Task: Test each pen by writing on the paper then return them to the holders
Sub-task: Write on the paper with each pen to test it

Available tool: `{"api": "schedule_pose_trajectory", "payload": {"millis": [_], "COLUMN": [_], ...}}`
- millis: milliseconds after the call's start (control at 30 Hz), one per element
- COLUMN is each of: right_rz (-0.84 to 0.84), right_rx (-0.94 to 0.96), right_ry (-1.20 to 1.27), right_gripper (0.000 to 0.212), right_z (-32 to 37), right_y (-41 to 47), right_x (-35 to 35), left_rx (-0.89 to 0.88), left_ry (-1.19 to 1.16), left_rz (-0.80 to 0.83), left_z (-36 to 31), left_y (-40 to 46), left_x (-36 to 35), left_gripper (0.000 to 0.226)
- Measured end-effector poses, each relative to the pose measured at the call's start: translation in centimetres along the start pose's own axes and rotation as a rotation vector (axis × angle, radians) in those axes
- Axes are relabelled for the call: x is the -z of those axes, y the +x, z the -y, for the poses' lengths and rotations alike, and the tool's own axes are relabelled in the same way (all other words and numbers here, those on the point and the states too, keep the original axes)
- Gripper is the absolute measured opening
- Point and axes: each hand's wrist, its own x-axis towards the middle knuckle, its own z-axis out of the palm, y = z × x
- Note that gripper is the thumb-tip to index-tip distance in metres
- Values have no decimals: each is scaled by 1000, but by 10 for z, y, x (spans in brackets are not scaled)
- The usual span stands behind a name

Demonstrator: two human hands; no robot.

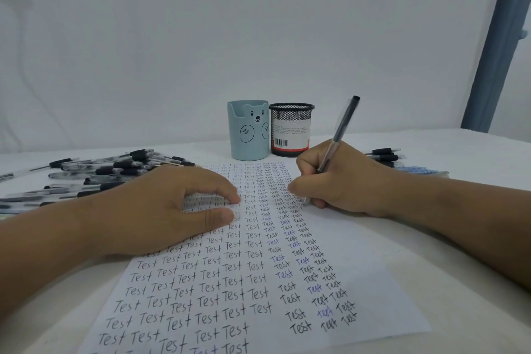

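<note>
- white cloth covers the table (pixel 459 152), with a plain white wall behind and a grey-blue curtain at the right edge.
- the paper (pixel 373 282) lies in the middle, nearly filled with columns of the word "test", mostly black, a few in blue.
- the left hand (pixel 161 210) lies flat on the sheet, fingers relaxed and slightly spread, pinning it down.
- the right hand (pixel 342 184) pinches a clear pen (pixel 340 132) with a black cap end, its barrel leaning up and away; the tip is near the right-hand columns but hidden by the fingers, so i cannot tell if it touches the sheet.
- two holders stand side by side behind the paper: a pale blue bear holder (pixel 248 132) and a black mesh holder (pixel 290 131). no pens stick out of either.
- a big heap of pens (pixel 109 172) lies to the left, and a few more pens (pixel 383 154) lie behind the right hand.
- judging by the sheet, many tests are done; judging by the holders, returning the pens is mostly still ahead.
- which loose pens are already tested cannot be told.
- a blue patterned item beside the right wrist is too blocked to identify.
</note>
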Motion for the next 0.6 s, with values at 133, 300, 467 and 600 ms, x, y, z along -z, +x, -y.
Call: {"api": "schedule_pose_trajectory", "payload": {"millis": [133, 300, 467, 600], "right_rz": [1, 12, 7, 15], "right_rx": [22, 24, 37, 34], "right_ry": [-20, -28, -20, -14], "right_gripper": [44, 45, 45, 46], "right_z": [0, -1, -3, -3], "right_y": [1, 1, 2, 3], "right_x": [0, 2, 2, 1], "left_rx": [-1, 0, 3, 10], "left_ry": [-4, 0, -2, -1], "left_rz": [-1, 2, 3, 3], "left_z": [0, 0, 0, -1], "left_y": [0, 0, -1, -1], "left_x": [0, 0, 0, 1], "left_gripper": [40, 39, 39, 41]}}
